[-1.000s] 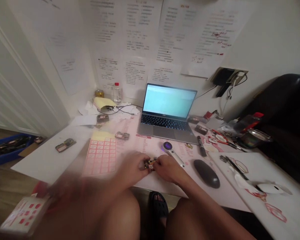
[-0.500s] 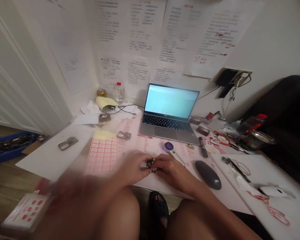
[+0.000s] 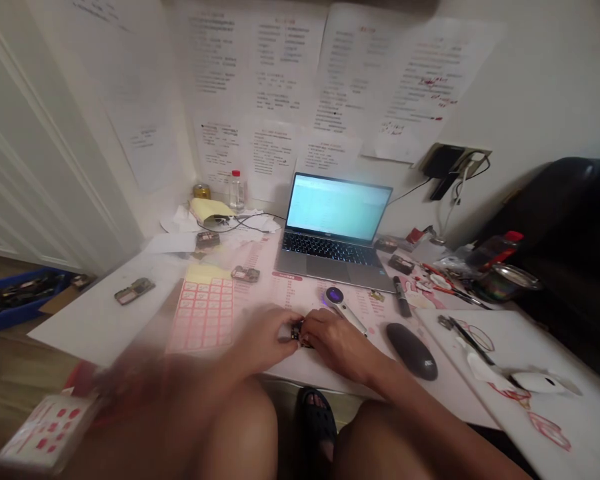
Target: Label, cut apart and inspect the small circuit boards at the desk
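My left hand (image 3: 265, 337) and my right hand (image 3: 333, 337) meet near the front edge of the white table (image 3: 95, 320). Both pinch a small dark circuit board (image 3: 297, 331) between their fingertips; most of it is hidden by the fingers. A pink sheet of red-framed labels (image 3: 203, 313) lies just left of my left hand. A magnifier with a lit purple lens (image 3: 339, 300) lies right behind my right hand. My left forearm is blurred.
An open laptop (image 3: 337, 230) stands at the back. A dark mouse (image 3: 411, 341) and a black marker (image 3: 400, 297) lie to the right. Loose phone boards (image 3: 134, 291) lie on the left. A blue bin (image 3: 15, 297) stands on the floor. A label sheet (image 3: 45, 430) rests by my knee.
My hands have closed tighter round the small board, so less of it shows. The view has shifted slightly; the rest of the table is unchanged.
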{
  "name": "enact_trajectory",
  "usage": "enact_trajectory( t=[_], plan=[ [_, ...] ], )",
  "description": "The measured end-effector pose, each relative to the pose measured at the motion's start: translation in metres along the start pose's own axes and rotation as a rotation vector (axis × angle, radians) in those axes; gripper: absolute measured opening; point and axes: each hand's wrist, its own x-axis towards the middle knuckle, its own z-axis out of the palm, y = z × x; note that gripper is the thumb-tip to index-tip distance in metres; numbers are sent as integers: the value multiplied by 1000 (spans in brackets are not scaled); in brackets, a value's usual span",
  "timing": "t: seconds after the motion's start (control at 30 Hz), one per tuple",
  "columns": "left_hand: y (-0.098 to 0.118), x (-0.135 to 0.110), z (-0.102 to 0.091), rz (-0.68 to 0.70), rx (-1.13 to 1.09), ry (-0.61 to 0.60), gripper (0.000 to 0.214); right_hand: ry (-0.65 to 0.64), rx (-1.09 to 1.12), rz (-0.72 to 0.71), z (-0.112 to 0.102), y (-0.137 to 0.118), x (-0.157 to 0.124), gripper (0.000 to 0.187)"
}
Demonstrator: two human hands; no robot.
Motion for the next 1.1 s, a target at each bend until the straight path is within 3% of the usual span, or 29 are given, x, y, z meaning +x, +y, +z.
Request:
enact_trajectory(
  t=[0.2, 0.57, 0.83, 0.97, 1.1],
  plan=[
    [-4, 0, 3, -22, 0, 8, 42, 158, 99, 131, 16, 2, -6, 21],
    [-4, 2, 3, 3, 7, 26, 36, 120, 161, 101, 8, -3, -4, 18],
    [-6, 1, 5, 21, 22, 41, 36, 294, 357, 275, 16, 2, -4, 22],
    [-11, 0, 6, 23, 38, 47, 40, 403, 467, 385, -1, 2, -26, 32],
    [-13, -2, 6, 39, 67, 28, 40, 543, 481, 512, -21, 6, -75, 41]
  ],
)
